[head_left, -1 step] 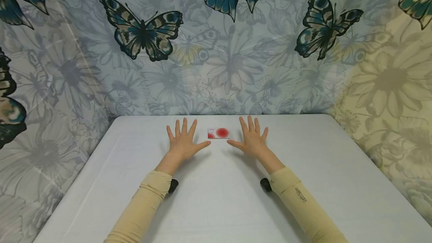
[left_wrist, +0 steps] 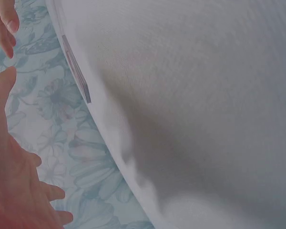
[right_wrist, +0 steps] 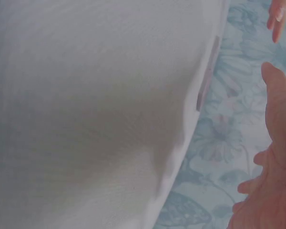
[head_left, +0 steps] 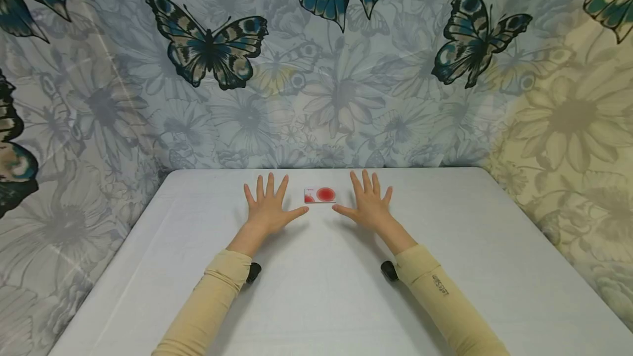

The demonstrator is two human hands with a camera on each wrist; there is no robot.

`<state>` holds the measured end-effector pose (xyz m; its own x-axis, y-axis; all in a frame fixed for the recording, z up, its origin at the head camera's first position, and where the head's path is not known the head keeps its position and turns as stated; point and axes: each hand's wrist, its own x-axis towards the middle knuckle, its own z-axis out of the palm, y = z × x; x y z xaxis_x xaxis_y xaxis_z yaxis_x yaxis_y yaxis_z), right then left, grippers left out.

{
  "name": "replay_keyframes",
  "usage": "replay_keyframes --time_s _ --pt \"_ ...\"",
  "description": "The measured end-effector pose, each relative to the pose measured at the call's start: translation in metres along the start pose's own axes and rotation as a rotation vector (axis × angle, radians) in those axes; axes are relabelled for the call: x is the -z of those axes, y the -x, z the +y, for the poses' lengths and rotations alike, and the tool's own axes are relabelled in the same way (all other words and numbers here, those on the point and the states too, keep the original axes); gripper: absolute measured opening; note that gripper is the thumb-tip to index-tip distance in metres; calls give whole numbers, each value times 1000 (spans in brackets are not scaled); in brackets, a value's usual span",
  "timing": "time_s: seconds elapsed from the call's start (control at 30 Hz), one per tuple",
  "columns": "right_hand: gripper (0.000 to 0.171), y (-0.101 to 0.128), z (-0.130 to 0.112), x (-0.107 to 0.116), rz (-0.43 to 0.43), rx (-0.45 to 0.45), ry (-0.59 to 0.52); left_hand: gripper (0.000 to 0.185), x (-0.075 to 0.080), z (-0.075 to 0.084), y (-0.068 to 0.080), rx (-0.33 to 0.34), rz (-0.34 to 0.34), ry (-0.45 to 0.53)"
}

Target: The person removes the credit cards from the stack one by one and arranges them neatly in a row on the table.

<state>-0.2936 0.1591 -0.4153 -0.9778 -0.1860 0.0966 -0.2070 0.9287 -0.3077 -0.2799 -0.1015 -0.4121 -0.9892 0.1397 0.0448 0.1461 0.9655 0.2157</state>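
Observation:
A small flat rectangular item (head_left: 320,195), white with a red disc and red marks, lies near the far edge of the white table. In the wrist views this thin item (left_wrist: 76,69) is seen nearly edge-on, so its kind cannot be told. To its left my left hand (head_left: 268,210) hovers over the table with fingers spread and thumb pointing inward. My right hand (head_left: 370,206) mirrors it on the other side, fingers also spread. Neither hand touches the item, and both cast shadows on the cloth. Each hand holds nothing.
A white cloth covers the table (head_left: 316,290). Behind it and at both sides hangs fabric (head_left: 341,125) printed with flowers and butterflies. A small black device (head_left: 254,272) sits at the left wrist and another black device (head_left: 389,271) at the right.

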Motion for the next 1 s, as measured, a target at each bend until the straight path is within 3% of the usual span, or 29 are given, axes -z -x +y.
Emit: replay_keyframes --time_s 0.47,0.7,1.0 --pt "105 0 1 -4 -20 20 -25 106 -7 -2 1 -13 3 70" --pt "99 1 4 -1 9 83 -122 103 -8 -4 1 -31 37 267" --pt "94 -5 9 -6 -65 91 -293 83 -12 -8 -3 -35 69 517"
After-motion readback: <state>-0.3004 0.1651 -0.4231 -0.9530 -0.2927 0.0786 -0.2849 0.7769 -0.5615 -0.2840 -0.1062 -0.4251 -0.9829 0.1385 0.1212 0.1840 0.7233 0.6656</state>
